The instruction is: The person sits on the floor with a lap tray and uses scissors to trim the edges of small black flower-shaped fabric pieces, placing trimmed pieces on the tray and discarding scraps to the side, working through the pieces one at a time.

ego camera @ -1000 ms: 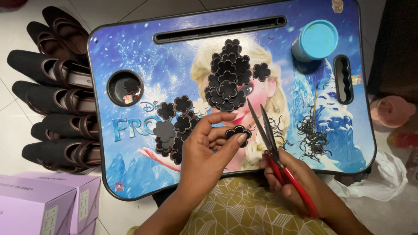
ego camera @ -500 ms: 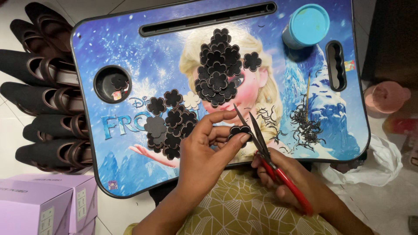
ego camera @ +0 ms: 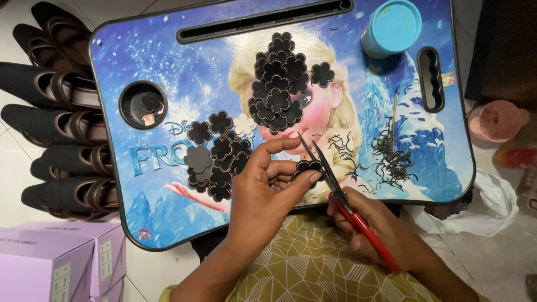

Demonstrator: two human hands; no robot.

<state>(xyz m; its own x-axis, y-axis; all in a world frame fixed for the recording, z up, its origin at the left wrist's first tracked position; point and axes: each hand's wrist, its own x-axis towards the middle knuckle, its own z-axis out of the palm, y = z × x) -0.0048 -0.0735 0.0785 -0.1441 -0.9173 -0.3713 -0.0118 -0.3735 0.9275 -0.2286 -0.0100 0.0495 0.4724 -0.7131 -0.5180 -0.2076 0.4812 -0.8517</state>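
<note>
My left hand [ego camera: 263,193] pinches a small black flower-shaped cutout [ego camera: 308,166] between thumb and fingers, just above the near edge of a blue printed lap tray [ego camera: 168,67]. My right hand [ego camera: 386,232] grips red-handled scissors [ego camera: 341,193], whose blades are slightly apart and touch the cutout's right side. Two heaps of black flower cutouts lie on the tray, one at centre top [ego camera: 279,84] and one at left centre [ego camera: 218,154]. A pile of thin black trimmings [ego camera: 391,159] sits to the right of the scissors.
A turquoise round tub [ego camera: 391,28] stands at the tray's far right, next to a handle slot [ego camera: 430,78]. The round cup recess [ego camera: 143,104] holds a cutout. Dark shoes [ego camera: 56,117] line the floor at left, purple boxes [ego camera: 50,263] lie at lower left, a pink cup [ego camera: 498,120] at right.
The scissor blades have closed somewhat and now meet the cutout's edge. My left hand has turned the cutout a little. The view has drifted, so the tray sits further right in frame.
</note>
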